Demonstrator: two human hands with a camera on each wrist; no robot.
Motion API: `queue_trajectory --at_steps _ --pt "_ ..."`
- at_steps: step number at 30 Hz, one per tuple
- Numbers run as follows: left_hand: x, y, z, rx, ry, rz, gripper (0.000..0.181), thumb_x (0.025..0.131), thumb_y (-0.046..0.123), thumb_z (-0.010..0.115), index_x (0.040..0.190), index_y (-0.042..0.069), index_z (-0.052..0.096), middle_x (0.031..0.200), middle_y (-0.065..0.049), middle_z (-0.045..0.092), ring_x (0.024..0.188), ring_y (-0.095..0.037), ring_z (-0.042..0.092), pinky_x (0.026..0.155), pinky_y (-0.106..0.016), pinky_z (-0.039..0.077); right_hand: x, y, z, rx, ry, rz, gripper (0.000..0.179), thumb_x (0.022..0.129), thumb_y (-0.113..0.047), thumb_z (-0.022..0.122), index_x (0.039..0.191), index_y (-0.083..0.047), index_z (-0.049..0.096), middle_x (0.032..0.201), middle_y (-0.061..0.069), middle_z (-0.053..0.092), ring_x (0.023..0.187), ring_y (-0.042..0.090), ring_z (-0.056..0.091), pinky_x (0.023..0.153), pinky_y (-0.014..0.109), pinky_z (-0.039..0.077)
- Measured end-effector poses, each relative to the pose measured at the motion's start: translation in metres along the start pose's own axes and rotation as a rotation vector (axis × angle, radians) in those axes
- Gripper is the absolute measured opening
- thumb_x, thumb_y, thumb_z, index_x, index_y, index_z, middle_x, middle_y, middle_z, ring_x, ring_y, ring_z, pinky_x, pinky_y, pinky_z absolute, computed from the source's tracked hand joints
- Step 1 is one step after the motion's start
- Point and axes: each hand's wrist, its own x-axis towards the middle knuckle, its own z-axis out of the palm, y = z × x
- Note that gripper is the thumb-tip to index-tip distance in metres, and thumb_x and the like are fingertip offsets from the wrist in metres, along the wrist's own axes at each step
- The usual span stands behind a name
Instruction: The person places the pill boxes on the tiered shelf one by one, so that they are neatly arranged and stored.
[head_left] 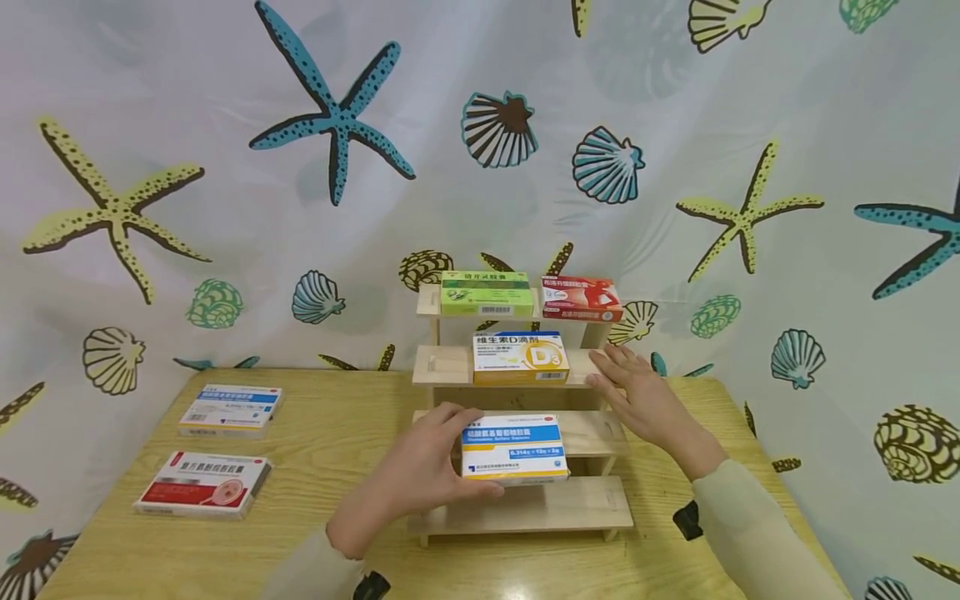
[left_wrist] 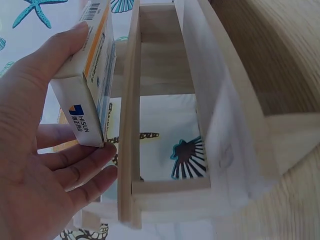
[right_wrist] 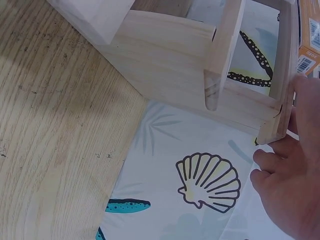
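Fingers (head_left: 448, 415) pinch a blue-white box (head_left: 516, 448) by one end, right edge free.

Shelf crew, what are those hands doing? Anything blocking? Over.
Left hand grips blue-and-white box before the shelves. Right hand touches second-highest shelf. Nothing visible blocks the held box.

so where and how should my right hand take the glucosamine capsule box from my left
Likely pinch the glucosamine capsule box top and bottom at its right end, coming from the right: the left hand grips the left end, leaving the right exposed.
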Motion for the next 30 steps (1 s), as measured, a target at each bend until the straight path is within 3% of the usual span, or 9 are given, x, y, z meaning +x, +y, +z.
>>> queue_trajectory --at_steps 8,18,30 --pt "0.016 0.012 0.016 -0.008 -0.011 0.053 0.097 0.073 0.065 0.089 0.147 0.009 0.059 0.132 -0.010 0.065 0.108 -0.022 0.063 0.096 -0.043 0.057 0.000 -0.001 -0.001 0.008 0.015 -0.018 0.061 0.112 -0.044 0.048 0.160 -0.006 0.043 0.168 0.024 0.035 0.158 0.048 0.028 0.127 0.067 0.023" --pt "0.033 0.029 0.030 0.030 -0.004 0.082 0.096 0.075 0.066 0.087 0.145 0.007 0.060 0.134 -0.014 0.065 0.115 -0.028 0.064 0.104 -0.050 0.053 0.000 -0.002 -0.002 0.016 0.003 -0.006 0.062 0.112 -0.044 0.047 0.161 -0.006 0.041 0.169 0.024 0.033 0.159 0.047 0.025 0.127 0.067 0.021" --pt "0.048 0.041 0.049 0.150 0.060 0.130 0.093 0.076 0.067 0.086 0.142 0.006 0.063 0.128 -0.013 0.068 0.113 -0.028 0.065 0.094 -0.046 0.053 -0.001 -0.003 0.000 0.007 -0.011 0.025 0.064 0.112 -0.048 0.045 0.162 -0.009 0.041 0.170 0.023 0.032 0.159 0.047 0.024 0.126 0.069 0.021"
